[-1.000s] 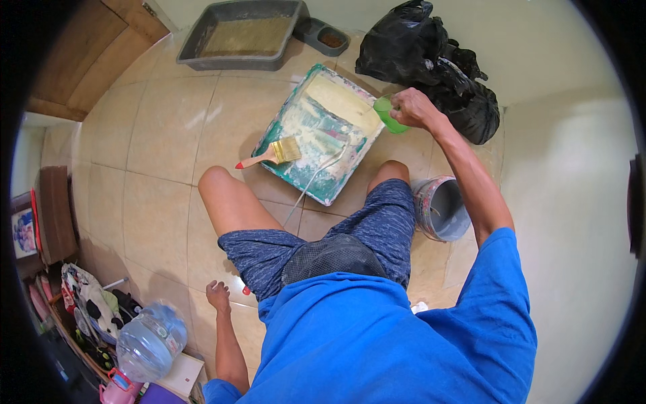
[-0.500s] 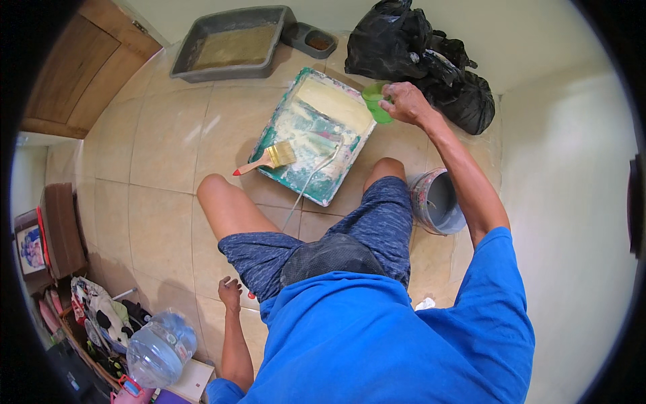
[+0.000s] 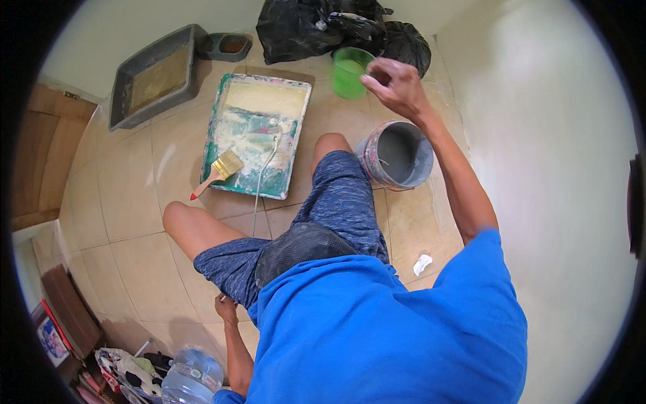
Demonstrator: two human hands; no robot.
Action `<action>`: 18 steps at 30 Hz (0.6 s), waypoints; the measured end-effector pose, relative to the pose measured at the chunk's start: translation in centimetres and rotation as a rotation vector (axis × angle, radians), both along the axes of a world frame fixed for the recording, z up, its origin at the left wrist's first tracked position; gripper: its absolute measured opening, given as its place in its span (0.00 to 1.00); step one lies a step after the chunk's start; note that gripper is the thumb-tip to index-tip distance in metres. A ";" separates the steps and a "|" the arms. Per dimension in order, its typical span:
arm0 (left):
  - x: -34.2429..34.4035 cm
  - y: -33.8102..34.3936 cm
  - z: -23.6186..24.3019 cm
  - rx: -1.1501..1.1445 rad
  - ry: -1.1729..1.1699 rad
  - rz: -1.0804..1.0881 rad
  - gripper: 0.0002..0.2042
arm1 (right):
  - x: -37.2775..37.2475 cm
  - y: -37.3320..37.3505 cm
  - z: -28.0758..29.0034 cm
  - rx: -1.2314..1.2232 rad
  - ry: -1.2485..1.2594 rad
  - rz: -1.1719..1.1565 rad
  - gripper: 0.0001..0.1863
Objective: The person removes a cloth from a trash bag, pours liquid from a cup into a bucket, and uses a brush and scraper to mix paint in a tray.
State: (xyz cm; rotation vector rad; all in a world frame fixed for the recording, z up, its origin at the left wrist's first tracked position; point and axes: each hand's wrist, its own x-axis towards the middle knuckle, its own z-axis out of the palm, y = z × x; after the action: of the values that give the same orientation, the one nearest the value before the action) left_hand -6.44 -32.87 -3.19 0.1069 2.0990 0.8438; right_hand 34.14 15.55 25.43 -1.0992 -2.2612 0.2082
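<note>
My right hand [image 3: 397, 87] is closed on a green translucent plastic cup [image 3: 348, 74], held out right of the paint tray and beyond the bucket. The tray [image 3: 215, 135], smeared teal and white, has cream paint at its far end. A wide brush [image 3: 225, 163] with a wooden handle lies on it, beside a roller's thin metal handle [image 3: 266, 161]. A grey bucket [image 3: 416, 161], streaked with paint outside, stands near my right knee. My left hand [image 3: 225, 306] hangs low by my left thigh, fingers curled round something small and pale, too small to name.
Along the far wall are a grey litter tray [image 3: 121, 101], a double pet bowl [image 3: 219, 47] and black bags [image 3: 289, 30]. A wooden door [image 3: 50, 141] is left. A water jug [image 3: 195, 377] and clutter [image 3: 128, 374] lie lower left. A white scrap [image 3: 422, 264] is near my right thigh.
My right hand has moved the green cup away from the tray's right edge, rightward. The view has shifted, so the tray now appears farther left and more bucket shows.
</note>
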 end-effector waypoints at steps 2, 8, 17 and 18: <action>-1.2 0.2 -0.4 0.002 0.070 -0.068 0.14 | 2.4 -3.0 0.8 -0.103 0.004 -0.099 0.11; -1.9 2.0 -1.0 0.058 0.329 -0.255 0.14 | 9.9 -8.3 -2.4 -0.378 -0.151 -0.226 0.10; -2.4 1.7 -0.2 0.172 0.297 -0.263 0.13 | 13.4 -7.8 -13.9 -0.466 -0.359 -0.282 0.11; -3.0 1.1 -0.5 0.134 0.310 -0.285 0.13 | 13.2 -7.7 -14.2 -0.450 -0.369 -0.291 0.11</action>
State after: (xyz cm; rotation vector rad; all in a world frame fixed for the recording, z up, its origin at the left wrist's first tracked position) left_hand -9.46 -31.75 -3.74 0.6296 2.2378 0.8330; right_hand 47.33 7.85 11.28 -1.8142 -2.3936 0.4394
